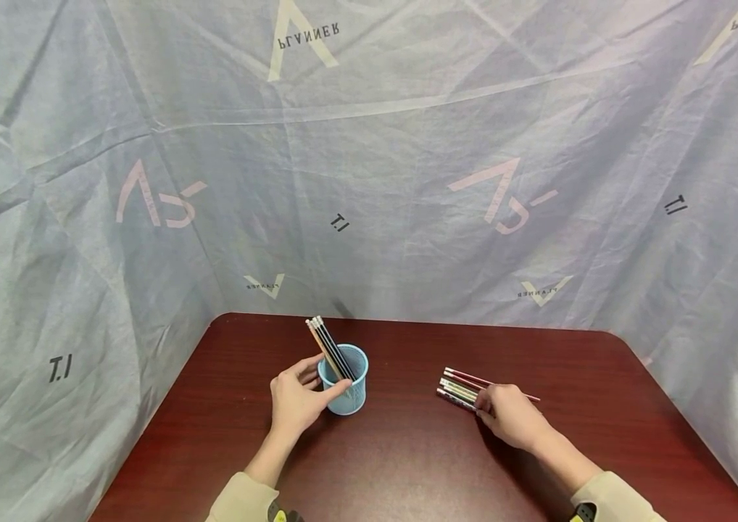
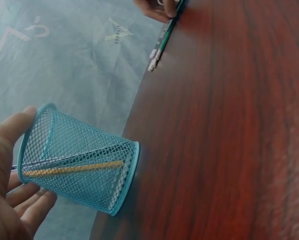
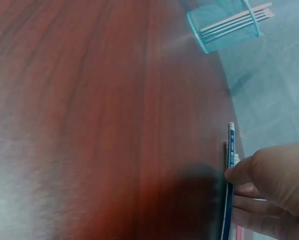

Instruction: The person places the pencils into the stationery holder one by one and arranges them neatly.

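My left hand (image 1: 296, 399) grips a light blue mesh pencil cup (image 1: 351, 402) near its rim, the thumb on the near side and the fingers around the far side. Several pencils (image 1: 323, 339), dark ones and a yellow one, lean leftward out of the cup. To the right, my right hand (image 1: 514, 419) is over a small row of pencils (image 1: 459, 389) lying on the table. In the right wrist view its thumb and fingers pinch a dark blue pencil (image 3: 231, 142) at the near side of that row. The hand covers the other ends of most of them.
A dark red wooden table (image 1: 401, 449) lies under both hands. Grey printed cloth (image 1: 382, 181) hangs behind it and at both sides. At the far side of the row, a red pencil (image 1: 467, 376) sticks out past the right hand.
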`<state>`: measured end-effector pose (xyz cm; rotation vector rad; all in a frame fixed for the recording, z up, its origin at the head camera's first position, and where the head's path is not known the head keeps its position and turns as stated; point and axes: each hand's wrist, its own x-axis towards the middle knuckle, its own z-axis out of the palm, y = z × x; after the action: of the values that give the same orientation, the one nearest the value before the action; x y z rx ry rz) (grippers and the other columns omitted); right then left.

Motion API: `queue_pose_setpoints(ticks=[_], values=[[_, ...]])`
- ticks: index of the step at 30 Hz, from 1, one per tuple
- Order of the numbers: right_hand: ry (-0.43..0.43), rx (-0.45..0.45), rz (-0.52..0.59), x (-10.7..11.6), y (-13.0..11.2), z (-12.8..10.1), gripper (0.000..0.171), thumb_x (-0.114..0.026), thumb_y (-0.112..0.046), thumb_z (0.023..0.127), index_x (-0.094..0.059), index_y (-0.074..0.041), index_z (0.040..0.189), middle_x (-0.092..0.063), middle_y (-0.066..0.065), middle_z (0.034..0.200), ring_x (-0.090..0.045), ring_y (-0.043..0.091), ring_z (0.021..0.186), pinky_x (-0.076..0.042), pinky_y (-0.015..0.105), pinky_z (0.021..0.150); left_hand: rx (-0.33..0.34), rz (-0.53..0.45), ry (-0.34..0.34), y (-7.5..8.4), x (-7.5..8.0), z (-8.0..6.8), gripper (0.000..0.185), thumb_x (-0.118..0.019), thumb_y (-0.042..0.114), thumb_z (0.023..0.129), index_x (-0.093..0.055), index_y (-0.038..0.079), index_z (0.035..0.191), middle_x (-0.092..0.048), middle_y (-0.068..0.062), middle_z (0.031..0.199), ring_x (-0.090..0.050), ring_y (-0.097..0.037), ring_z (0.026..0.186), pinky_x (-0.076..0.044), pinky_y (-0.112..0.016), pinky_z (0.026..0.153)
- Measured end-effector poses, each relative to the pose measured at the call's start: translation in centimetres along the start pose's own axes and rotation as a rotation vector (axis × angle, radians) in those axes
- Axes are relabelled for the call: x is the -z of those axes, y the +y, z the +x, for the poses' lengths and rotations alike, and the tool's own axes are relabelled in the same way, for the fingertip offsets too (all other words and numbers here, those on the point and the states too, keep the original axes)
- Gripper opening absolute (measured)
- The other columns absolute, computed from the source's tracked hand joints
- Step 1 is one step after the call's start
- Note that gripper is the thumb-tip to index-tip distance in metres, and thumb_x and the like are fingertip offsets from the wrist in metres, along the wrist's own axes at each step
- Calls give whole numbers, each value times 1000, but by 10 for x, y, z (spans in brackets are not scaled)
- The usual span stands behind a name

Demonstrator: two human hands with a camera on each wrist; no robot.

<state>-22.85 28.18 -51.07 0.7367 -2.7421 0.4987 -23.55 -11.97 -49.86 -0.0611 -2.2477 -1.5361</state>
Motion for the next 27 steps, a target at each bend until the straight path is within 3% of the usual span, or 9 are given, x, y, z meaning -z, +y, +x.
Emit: queue_pose_setpoints(ticks=[6,14,27], values=[[82,7,9,15,-4,15,15,-85,0,82,-76,-12,83,-67,-8,73,-61,1,65,-53,21,57,-1,1,4,0,0,1,68,-105,32,65,-80,11,124,-82,-13,112,-82,-29,98,-68,-37,86],[140,-61,98,37,-16,41,15,-82,-1,87,-78,-15,89,-69,-10,76,-57,-4,65,-51,21,59,-3,14,5,-1,1,2,68,-105,32,64,-81,12,124,-82,-12,112,-82,-27,96,-68,-35,84],[263,-70,201,41,-46,72,12,-81,-5,91,-77,-14,96,-74,-9,82,-67,2,72,-58,26,66,-16,17,8,0,1,2,68,-105,32,65,-81,10,124,-82,-14,111,-83,-28,94,-68,-36,82]])
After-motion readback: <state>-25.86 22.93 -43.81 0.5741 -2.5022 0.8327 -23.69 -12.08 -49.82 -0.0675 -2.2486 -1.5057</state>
